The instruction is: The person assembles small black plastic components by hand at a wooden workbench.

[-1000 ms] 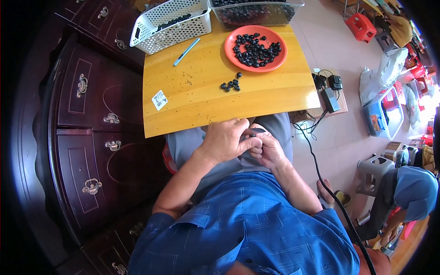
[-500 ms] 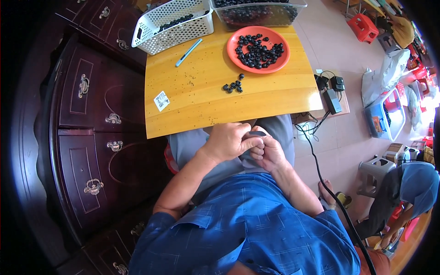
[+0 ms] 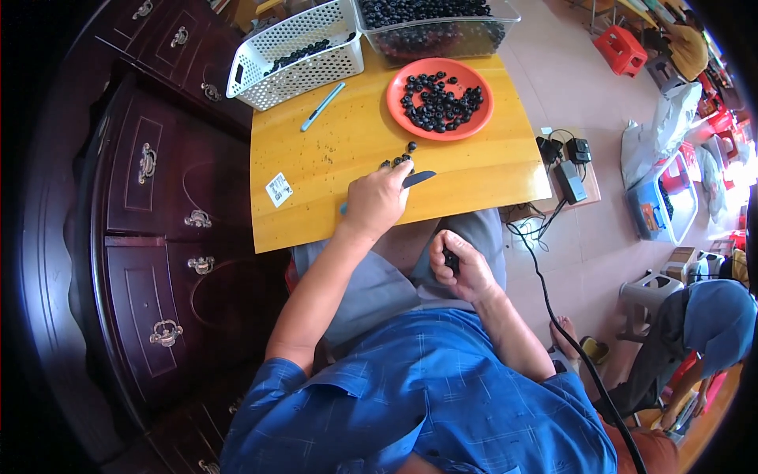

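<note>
Knife (image 3: 419, 178) juts out on the near side of the red plate (image 3: 440, 136), gripped in the left hand (image 3: 377, 201), its fingertips at loose black round pieces (image 3: 411, 147) beside the plate; right hand (image 3: 467, 272), farther from the plate, curls around something dark (image 3: 451, 261)

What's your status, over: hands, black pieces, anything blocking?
Left hand holds knife near loose black pieces, partly hiding them. Right hand curled around something dark. Red plate beyond.
</note>
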Motion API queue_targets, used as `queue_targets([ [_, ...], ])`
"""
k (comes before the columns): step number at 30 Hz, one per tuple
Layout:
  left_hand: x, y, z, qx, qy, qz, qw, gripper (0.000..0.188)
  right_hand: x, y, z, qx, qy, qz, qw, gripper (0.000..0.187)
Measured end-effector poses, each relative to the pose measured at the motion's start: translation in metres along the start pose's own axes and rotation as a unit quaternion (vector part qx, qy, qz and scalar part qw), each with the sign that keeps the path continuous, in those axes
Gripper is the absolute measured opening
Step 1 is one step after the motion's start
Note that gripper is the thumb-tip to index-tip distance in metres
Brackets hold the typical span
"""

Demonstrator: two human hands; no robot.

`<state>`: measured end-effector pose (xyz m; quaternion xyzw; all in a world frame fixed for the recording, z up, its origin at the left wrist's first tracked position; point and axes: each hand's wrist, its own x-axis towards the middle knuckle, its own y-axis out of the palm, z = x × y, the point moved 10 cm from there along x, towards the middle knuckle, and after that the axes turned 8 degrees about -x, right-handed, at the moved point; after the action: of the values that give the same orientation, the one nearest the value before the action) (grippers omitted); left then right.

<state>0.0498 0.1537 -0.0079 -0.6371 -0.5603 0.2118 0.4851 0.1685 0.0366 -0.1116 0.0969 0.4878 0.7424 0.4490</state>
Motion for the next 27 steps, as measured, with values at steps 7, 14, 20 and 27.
queue_targets([
  [7,-0.003,0.002,-0.001,-0.037,-0.021,0.041,0.998,0.019,0.006,-0.011,-0.003,-0.020,-0.006,-0.038,0.999,0.027],
  [14,-0.014,0.006,-0.009,-0.064,-0.022,0.062,0.996,0.018,0.008,-0.006,-0.004,-0.041,0.007,-0.039,0.998,0.026],
  [20,-0.052,0.001,-0.052,-0.161,0.017,0.098,0.982,0.020,-0.003,-0.011,-0.004,-0.060,-0.007,-0.066,0.996,0.020],
  [27,-0.061,-0.009,-0.054,-0.221,0.007,0.102,0.970,0.014,0.006,-0.005,-0.009,-0.116,0.039,-0.082,0.989,0.011],
])
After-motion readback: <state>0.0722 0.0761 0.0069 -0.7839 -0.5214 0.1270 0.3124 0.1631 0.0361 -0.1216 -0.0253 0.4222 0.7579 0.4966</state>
